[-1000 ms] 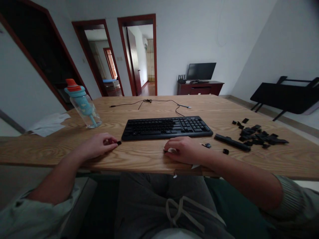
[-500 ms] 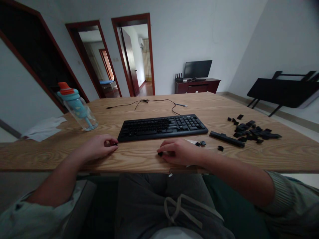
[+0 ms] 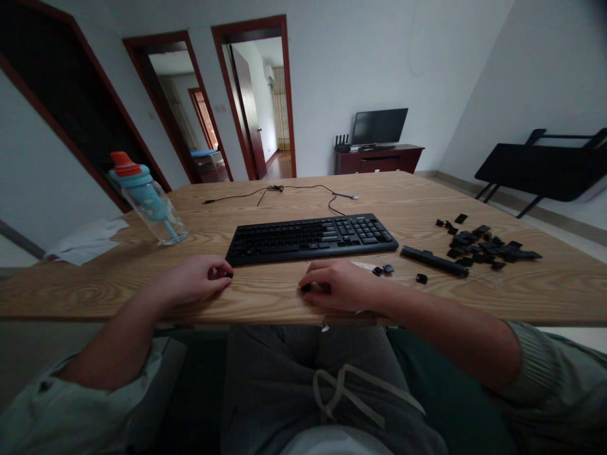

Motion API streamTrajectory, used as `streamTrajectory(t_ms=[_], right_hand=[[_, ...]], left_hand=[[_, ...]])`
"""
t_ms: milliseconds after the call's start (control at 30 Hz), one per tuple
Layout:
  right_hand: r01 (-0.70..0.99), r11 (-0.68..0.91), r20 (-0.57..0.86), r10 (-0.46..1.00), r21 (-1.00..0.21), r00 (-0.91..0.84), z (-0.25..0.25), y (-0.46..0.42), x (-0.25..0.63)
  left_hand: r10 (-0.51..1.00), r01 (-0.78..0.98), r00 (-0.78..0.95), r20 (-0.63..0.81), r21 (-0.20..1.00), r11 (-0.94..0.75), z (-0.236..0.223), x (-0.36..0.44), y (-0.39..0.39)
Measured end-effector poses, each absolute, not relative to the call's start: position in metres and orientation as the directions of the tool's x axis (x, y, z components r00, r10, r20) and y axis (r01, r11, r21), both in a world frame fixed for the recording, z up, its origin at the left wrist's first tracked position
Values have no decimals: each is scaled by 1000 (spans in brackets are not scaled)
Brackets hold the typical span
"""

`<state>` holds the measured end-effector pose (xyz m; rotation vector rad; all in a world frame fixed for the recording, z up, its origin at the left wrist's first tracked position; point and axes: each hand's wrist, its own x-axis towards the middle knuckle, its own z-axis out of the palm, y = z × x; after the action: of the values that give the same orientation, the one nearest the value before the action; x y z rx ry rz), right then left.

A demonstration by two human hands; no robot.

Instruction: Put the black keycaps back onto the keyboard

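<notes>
A black keyboard [image 3: 310, 237] lies across the middle of the wooden table [image 3: 265, 297]. Just in front of its left end, my left hand [image 3: 194, 279] rests on the table with its fingers pinched on a small black keycap [image 3: 228, 275]. In front of the keyboard's middle, my right hand [image 3: 336, 286] lies curled over a small black piece [image 3: 306, 288] that shows at its fingertips. Two loose keycaps [image 3: 383, 270] sit just right of that hand.
A pile of black keycaps [image 3: 484, 248] and a long black bar [image 3: 434, 261] lie at the right. A clear bottle with a blue and orange lid [image 3: 147, 200] and a white cloth [image 3: 85, 240] stand at the left. The keyboard's cable [image 3: 284, 189] trails behind.
My view has shifted a little. Both hands have stayed in nearly the same spots; the left hand's fingers have closed tighter around the keycap.
</notes>
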<state>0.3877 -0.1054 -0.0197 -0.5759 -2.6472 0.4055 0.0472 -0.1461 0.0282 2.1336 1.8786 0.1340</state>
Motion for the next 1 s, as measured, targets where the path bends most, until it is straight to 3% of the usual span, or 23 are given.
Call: streamTrajectory(t_ms=[433,500,567,667,733,1000], right_hand=[[261,901,367,386,-347,-846,-8,-105,406],[318,872,413,462,-372,-785,3,-89,430],[481,779,449,626,-402,-638,17,-64,464],[764,527,387,836,-373,-389,32,-23,516],[831,425,345,888,-359,-304,34,0,540],[798,470,226,882,-378,-413,4,58,552]], left_hand=[[875,832,485,19,300,-467,33,149,-135],[863,810,505,25,332,-483,25,155,-129],[858,792,513,29,371,-485,16,157,-124],[858,775,512,42,409,-483,7,155,-119],[861,773,507,47,418,-478,4,152,-119],[866,782,498,53,404,-475,3,150,-120]])
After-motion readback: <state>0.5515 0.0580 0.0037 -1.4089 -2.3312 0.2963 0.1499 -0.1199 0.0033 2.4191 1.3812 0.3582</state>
